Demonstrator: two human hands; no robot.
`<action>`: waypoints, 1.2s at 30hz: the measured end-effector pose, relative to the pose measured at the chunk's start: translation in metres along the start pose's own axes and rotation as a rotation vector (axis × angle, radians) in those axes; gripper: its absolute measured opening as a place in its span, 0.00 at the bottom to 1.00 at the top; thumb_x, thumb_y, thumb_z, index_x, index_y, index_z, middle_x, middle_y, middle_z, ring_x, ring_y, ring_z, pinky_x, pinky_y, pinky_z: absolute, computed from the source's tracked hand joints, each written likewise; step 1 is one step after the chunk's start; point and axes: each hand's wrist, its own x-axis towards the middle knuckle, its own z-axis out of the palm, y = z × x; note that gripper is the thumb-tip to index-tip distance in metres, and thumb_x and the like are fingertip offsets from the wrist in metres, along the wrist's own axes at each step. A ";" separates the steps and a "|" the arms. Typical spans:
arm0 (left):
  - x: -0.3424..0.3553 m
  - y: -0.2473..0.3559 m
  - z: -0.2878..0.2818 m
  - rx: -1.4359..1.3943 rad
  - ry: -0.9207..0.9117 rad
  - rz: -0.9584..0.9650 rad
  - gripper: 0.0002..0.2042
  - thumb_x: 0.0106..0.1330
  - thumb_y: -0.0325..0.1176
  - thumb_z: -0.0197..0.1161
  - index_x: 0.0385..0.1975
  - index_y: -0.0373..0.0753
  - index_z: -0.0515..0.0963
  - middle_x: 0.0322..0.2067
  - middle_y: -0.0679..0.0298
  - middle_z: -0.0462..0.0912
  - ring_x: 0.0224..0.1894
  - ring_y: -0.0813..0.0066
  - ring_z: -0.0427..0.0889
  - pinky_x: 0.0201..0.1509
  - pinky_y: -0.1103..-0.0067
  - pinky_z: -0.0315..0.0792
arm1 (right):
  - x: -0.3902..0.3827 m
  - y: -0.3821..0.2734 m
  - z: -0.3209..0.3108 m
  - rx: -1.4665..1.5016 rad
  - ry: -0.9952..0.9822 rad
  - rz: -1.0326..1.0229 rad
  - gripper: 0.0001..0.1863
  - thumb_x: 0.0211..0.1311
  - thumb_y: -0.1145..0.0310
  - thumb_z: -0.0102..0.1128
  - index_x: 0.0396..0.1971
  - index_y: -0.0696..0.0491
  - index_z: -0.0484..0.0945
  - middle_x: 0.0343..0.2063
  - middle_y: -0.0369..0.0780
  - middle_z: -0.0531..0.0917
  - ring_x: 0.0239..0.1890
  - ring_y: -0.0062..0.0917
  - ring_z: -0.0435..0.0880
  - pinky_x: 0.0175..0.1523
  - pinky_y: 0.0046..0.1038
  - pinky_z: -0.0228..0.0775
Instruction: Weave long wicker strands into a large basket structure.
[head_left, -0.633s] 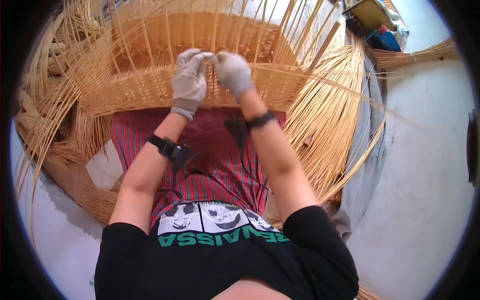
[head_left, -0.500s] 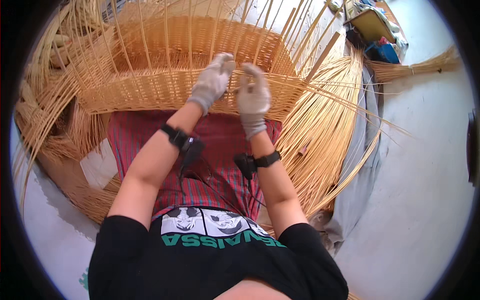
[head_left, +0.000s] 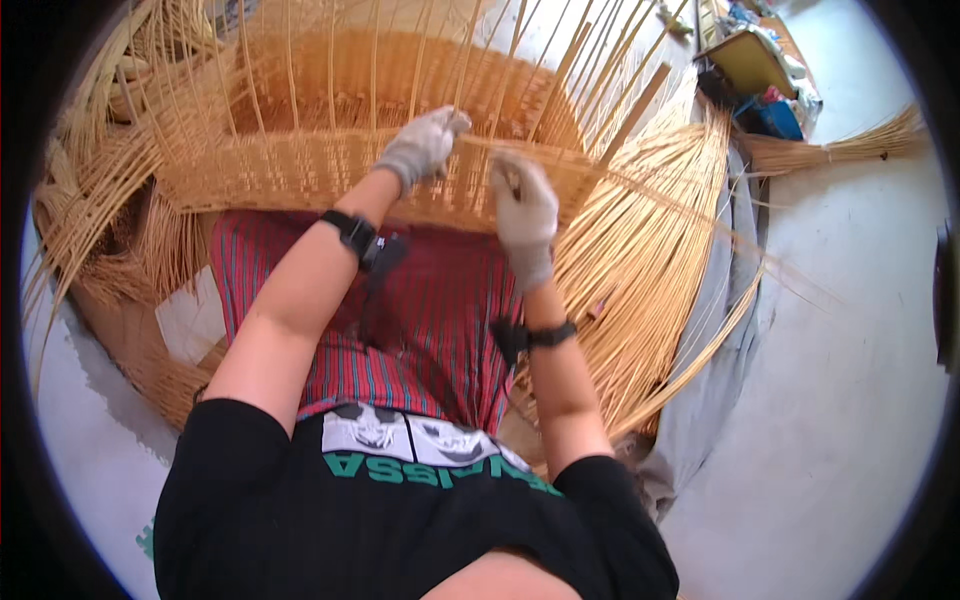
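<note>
A long woven wicker basket (head_left: 330, 160) lies across in front of me, with upright stakes (head_left: 293, 85) rising from its walls. My left hand (head_left: 422, 150), in a whitish work glove, is closed over the near wall's top edge, fingers by a stake. To its right, my gloved right hand (head_left: 526, 208) is curled at the same edge, its fingertips pinched at the long wicker strands (head_left: 690, 212) that trail off to the right. The exact grip there is blurred. A red striped cloth (head_left: 400, 310) covers my lap below the basket.
A broad fan of loose wicker rods (head_left: 635, 270) lies right of the basket, beside a grey cloth (head_left: 725, 320). More bundled wicker (head_left: 100, 230) is heaped at the left. A tied bundle (head_left: 840, 150) and a blue container (head_left: 778, 117) stand at the far right.
My right hand has moved slightly right and down, away from the left. My left hand has shifted slightly, staying at the edge. The basket and the trailing strands have shifted and look blurred.
</note>
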 end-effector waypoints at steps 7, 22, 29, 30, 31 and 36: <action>0.002 -0.004 0.012 0.284 0.003 0.026 0.23 0.76 0.52 0.52 0.59 0.41 0.76 0.51 0.48 0.84 0.41 0.57 0.87 0.44 0.67 0.80 | 0.096 0.003 0.030 0.131 0.215 0.151 0.23 0.70 0.78 0.58 0.64 0.54 0.70 0.49 0.42 0.82 0.47 0.21 0.83 0.50 0.22 0.80; -0.045 0.046 0.089 0.623 0.226 0.607 0.40 0.62 0.30 0.65 0.75 0.55 0.55 0.59 0.49 0.73 0.41 0.51 0.86 0.43 0.63 0.82 | 0.103 0.032 -0.054 -0.411 0.136 -0.052 0.13 0.66 0.73 0.61 0.50 0.53 0.80 0.41 0.42 0.83 0.43 0.29 0.84 0.51 0.26 0.77; -0.024 0.049 0.105 0.782 0.052 0.357 0.39 0.67 0.22 0.56 0.75 0.65 0.54 0.55 0.47 0.72 0.38 0.50 0.87 0.38 0.63 0.83 | 0.059 0.017 -0.103 0.088 0.302 0.408 0.15 0.70 0.77 0.54 0.55 0.59 0.78 0.38 0.39 0.84 0.33 0.16 0.78 0.37 0.21 0.74; -0.023 0.047 0.105 0.777 0.067 0.378 0.38 0.67 0.22 0.56 0.75 0.65 0.56 0.55 0.48 0.72 0.37 0.50 0.87 0.37 0.63 0.83 | 0.030 0.017 -0.103 0.069 0.394 0.604 0.16 0.70 0.79 0.54 0.56 0.59 0.77 0.34 0.38 0.85 0.29 0.13 0.75 0.33 0.18 0.71; -0.023 0.047 0.106 0.775 0.049 0.356 0.36 0.67 0.23 0.57 0.73 0.63 0.59 0.55 0.49 0.73 0.38 0.51 0.87 0.40 0.63 0.83 | 0.008 0.022 -0.100 0.037 0.312 0.539 0.18 0.69 0.80 0.55 0.58 0.58 0.76 0.35 0.38 0.85 0.29 0.10 0.74 0.31 0.16 0.69; -0.035 0.026 0.085 0.455 0.025 0.743 0.34 0.64 0.34 0.66 0.72 0.55 0.63 0.68 0.47 0.64 0.55 0.47 0.81 0.58 0.63 0.79 | -0.002 0.094 -0.072 -0.831 -0.062 0.058 0.42 0.60 0.54 0.66 0.72 0.55 0.62 0.59 0.55 0.77 0.44 0.41 0.86 0.43 0.39 0.79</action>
